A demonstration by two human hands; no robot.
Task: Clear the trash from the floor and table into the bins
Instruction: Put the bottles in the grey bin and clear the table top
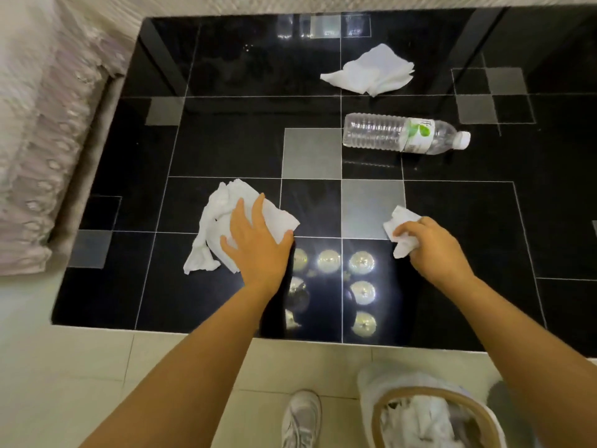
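On the glossy black table [226,147], my left hand [255,244] lies flat, fingers spread, on a large crumpled white tissue [216,215] at the near left. My right hand [433,247] is closed around a smaller crumpled tissue [400,227] at the near right. A third white tissue [371,71] lies at the far side. An empty clear plastic bottle [400,134] with a green label lies on its side, cap pointing right. A bin [429,412] lined with a white bag stands on the floor at the lower right, with white tissues inside.
A sofa with a pale patterned cover [38,150] runs along the table's left side. The floor [97,367] is light tile. My shoe [302,418] is beside the bin, near the table's front edge.
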